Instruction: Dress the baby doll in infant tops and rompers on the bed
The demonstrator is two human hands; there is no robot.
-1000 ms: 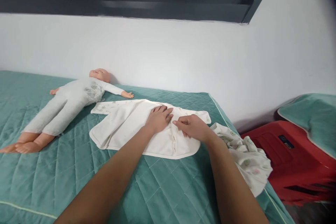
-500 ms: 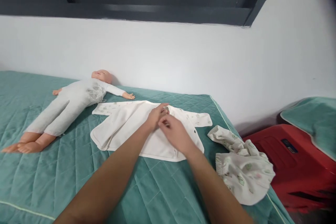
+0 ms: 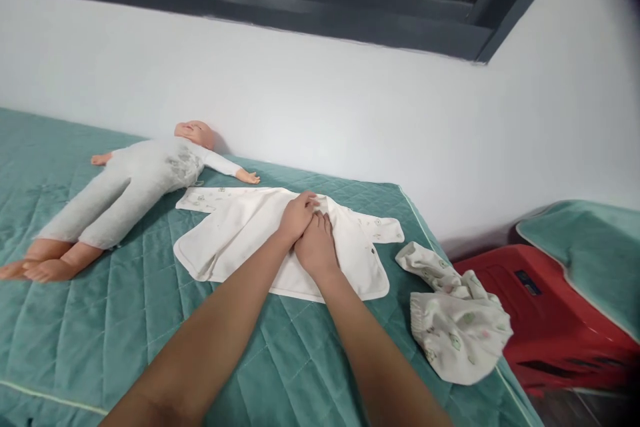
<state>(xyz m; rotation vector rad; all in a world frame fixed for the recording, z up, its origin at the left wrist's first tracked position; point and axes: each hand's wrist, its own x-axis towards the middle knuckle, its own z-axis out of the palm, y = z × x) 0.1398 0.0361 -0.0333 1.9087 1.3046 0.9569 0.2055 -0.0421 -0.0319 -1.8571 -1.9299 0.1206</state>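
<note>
A white baby shirt (image 3: pixel 245 233) with small prints on its sleeves lies spread out on the green quilted cover. My left hand (image 3: pixel 299 213) rests on the shirt just below the neckline, fingers stretched to the right. Close beside and partly against it, my right hand (image 3: pixel 317 243) lies palm down, its fingers pointing toward the collar. Whatever is under the palms is hidden. A dark snap (image 3: pixel 373 251) shows near the shirt's right edge. To the left, a baby doll (image 3: pixel 145 170) in a pale bodysuit lies on its back.
Crumpled printed baby pants (image 3: pixel 457 333) lie near the right edge of the quilted cover (image 3: pixel 150 320). Beyond that edge stands a red plastic chair or stool (image 3: pixel 500 273) with green fabric (image 3: pixel 590 247) over it. A white wall (image 3: pixel 320 107) rises behind, below a dark window frame (image 3: pixel 320 20).
My right hand has gone from bent, pinching fingers to lying flat on the shirt beside my left hand. My left fingers have also lowered onto the cloth. The view has tilted slightly.
</note>
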